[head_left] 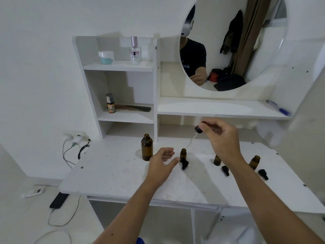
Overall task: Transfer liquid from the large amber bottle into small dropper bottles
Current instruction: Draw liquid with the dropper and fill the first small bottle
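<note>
Dropper [196, 133] pinched in my right grip [222, 138], glass tip slanting down-left toward the open small bottle [183, 155] mid-worktop [114, 175]; my left grip [162, 160], spread and nearer, flanks it beside the large amber bottle [146, 147].

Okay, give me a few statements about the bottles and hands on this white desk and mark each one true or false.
1. The right hand pinches a dropper above the desk. True.
2. The large amber bottle is capped. False: its neck is open.
3. The left hand grips the large amber bottle. False: it is open, beside the bottle, holding nothing.
4. Three small dropper bottles stand open on the desk. True.
5. A blue pen lies on the shelf under the mirror. True.
</note>
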